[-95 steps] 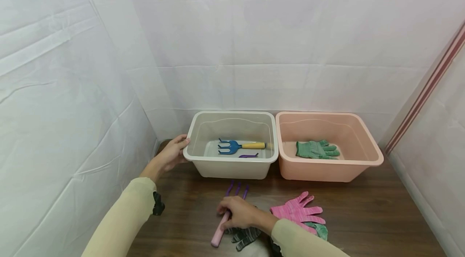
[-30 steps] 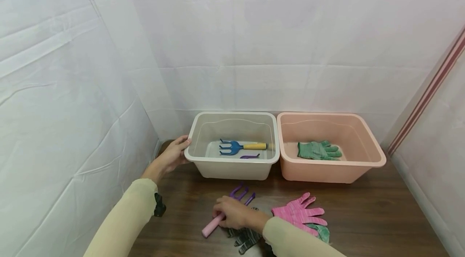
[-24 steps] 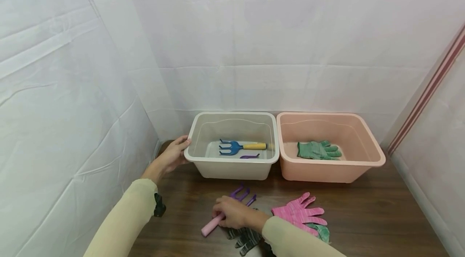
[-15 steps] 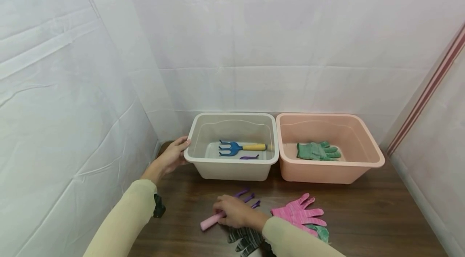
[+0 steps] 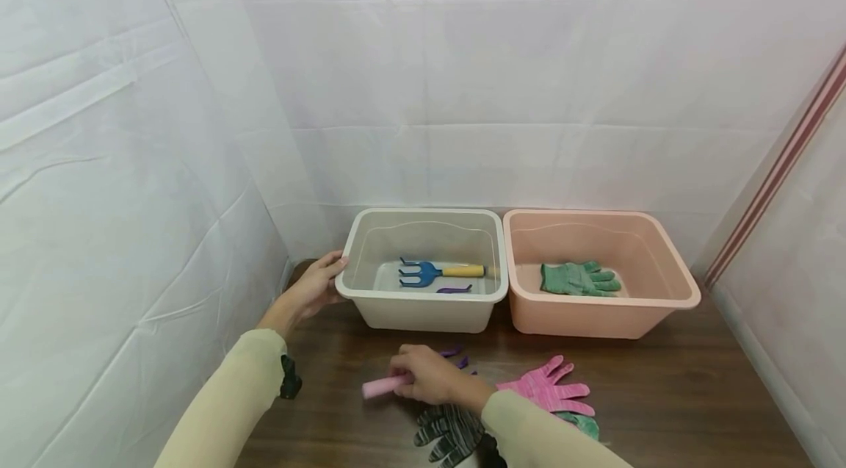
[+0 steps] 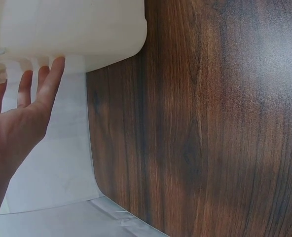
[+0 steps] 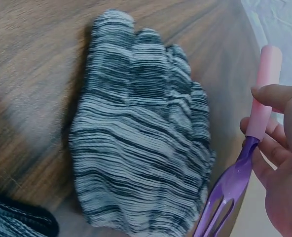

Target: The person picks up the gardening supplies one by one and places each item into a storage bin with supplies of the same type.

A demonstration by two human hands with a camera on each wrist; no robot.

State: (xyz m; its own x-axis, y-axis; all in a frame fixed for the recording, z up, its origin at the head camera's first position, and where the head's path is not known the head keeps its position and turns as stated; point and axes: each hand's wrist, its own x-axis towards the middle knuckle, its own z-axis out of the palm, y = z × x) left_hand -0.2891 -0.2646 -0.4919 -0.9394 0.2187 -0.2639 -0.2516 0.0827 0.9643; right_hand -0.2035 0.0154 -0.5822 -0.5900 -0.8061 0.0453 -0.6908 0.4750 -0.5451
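Note:
In the head view my right hand (image 5: 426, 374) holds a garden hand rake by its pink handle (image 5: 383, 386). In the right wrist view the thumb and fingers pinch that handle, and the hand rake's purple head (image 7: 232, 182) points down. A black-and-white striped glove (image 7: 141, 128) lies on the table beside it. My left hand (image 5: 313, 288) touches the left end of the grey bin (image 5: 423, 314); in the left wrist view its fingers (image 6: 47, 86) lie nearly straight against the outer wall. A blue hand rake (image 5: 426, 273) with a yellow handle lies in this bin beside a partly hidden purple piece (image 5: 454, 290).
A peach bin (image 5: 575, 317) stands right of the grey one, holding a green glove (image 5: 575, 278). On the brown table (image 5: 687, 394) a pink glove (image 5: 548, 387) lies partly over another green glove (image 5: 583, 422). White sheeting (image 5: 463, 86) rises behind and at both sides.
The right hand has turned the hand rake from nearly upright in view to nearly sideways and shifted slightly toward the bins, showing more of the striped glove. The left hand stays at the grey bin.

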